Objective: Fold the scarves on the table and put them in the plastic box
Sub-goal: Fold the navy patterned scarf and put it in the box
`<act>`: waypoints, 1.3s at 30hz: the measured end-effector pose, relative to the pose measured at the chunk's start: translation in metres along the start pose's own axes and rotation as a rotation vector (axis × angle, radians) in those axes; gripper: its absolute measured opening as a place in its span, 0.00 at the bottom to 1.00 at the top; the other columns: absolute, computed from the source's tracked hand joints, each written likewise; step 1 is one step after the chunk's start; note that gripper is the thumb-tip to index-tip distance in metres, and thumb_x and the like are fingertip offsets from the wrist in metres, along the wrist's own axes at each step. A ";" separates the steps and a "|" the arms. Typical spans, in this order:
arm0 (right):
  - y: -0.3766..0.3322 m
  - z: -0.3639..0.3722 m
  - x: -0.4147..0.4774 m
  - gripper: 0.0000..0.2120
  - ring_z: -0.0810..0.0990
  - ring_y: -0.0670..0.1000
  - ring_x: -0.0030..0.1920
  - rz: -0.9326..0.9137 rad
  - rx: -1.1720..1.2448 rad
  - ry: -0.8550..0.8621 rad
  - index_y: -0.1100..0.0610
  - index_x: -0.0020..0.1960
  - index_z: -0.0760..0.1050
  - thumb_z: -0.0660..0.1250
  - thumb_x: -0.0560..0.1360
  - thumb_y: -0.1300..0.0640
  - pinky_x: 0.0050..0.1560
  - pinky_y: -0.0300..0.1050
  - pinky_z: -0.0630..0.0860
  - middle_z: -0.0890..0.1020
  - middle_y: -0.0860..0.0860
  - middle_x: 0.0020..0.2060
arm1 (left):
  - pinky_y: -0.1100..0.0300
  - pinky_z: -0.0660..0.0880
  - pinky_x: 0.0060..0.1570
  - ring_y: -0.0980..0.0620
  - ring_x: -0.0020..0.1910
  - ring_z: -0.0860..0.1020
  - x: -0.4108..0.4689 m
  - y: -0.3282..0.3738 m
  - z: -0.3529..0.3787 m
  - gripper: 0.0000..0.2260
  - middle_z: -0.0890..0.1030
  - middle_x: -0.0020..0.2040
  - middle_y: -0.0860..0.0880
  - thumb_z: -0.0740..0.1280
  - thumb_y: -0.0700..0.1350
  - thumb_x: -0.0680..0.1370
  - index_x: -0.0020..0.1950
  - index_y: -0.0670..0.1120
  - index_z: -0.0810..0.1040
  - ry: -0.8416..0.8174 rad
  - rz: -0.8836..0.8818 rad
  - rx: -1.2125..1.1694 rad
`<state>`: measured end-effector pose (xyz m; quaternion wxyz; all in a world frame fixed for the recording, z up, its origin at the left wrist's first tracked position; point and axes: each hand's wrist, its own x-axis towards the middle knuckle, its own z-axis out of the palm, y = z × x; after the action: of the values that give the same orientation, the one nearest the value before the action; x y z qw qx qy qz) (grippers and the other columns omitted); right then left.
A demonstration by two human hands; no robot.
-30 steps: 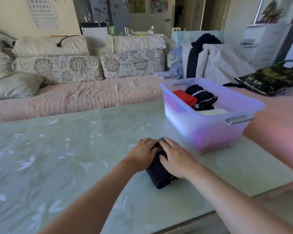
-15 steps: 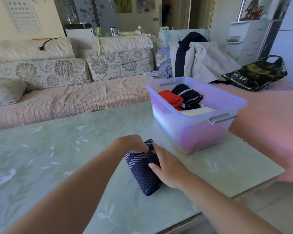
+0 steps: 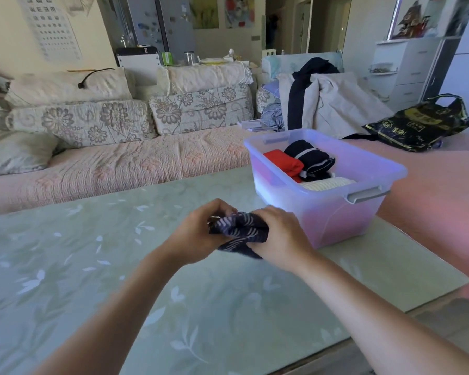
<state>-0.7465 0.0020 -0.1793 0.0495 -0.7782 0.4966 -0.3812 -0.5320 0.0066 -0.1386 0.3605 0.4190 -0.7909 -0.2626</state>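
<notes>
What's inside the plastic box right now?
The plastic box holds a red scarf, a dark scarf with pale stripes and a cream knit one. Whatever lies beneath them is covered.

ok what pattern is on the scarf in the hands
Dark navy scarf with pale striped, herringbone-like lines, seen in the head view.

Single view, head-worn, wide-angle. Directed forward and down across the table; both forearms are taken in close at the lower edge. The plastic box is framed near, the sofa beyond.
</notes>
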 end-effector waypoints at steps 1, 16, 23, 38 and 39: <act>-0.004 -0.001 0.001 0.20 0.78 0.54 0.47 -0.134 -0.142 0.093 0.49 0.55 0.79 0.75 0.63 0.54 0.46 0.48 0.71 0.78 0.47 0.45 | 0.60 0.78 0.48 0.54 0.50 0.81 -0.004 -0.003 0.000 0.15 0.82 0.52 0.55 0.72 0.36 0.69 0.48 0.52 0.72 0.054 0.045 0.068; 0.005 0.018 -0.039 0.32 0.68 0.53 0.70 -0.030 -0.182 -0.237 0.49 0.69 0.71 0.64 0.65 0.48 0.72 0.49 0.64 0.71 0.49 0.66 | 0.57 0.70 0.61 0.51 0.60 0.68 -0.058 -0.045 0.031 0.32 0.70 0.61 0.54 0.64 0.52 0.68 0.72 0.53 0.67 -0.094 0.113 0.579; 0.004 0.029 -0.032 0.32 0.74 0.55 0.60 0.042 -0.445 -0.232 0.47 0.69 0.73 0.70 0.65 0.53 0.70 0.54 0.58 0.77 0.48 0.56 | 0.59 0.75 0.49 0.51 0.56 0.78 -0.053 -0.045 0.050 0.13 0.77 0.62 0.55 0.65 0.37 0.71 0.54 0.46 0.78 0.086 0.026 0.357; -0.015 0.020 -0.051 0.18 0.74 0.49 0.66 -0.171 -0.231 -0.387 0.50 0.51 0.69 0.70 0.63 0.49 0.55 0.43 0.72 0.74 0.46 0.68 | 0.57 0.72 0.56 0.49 0.54 0.71 -0.079 -0.052 0.042 0.39 0.72 0.55 0.52 0.67 0.67 0.67 0.74 0.51 0.67 -0.157 0.247 0.787; -0.018 0.018 -0.054 0.26 0.71 0.49 0.69 -0.142 -0.232 -0.413 0.50 0.60 0.68 0.70 0.65 0.46 0.60 0.44 0.72 0.71 0.46 0.71 | 0.56 0.74 0.55 0.49 0.55 0.71 -0.078 -0.052 0.043 0.35 0.72 0.55 0.51 0.67 0.64 0.69 0.72 0.51 0.69 -0.163 0.281 0.776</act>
<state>-0.7334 0.0497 -0.2133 0.0335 -0.8730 0.4606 -0.1571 -0.5108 0.0508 -0.2292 0.1443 0.3897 -0.9065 0.0741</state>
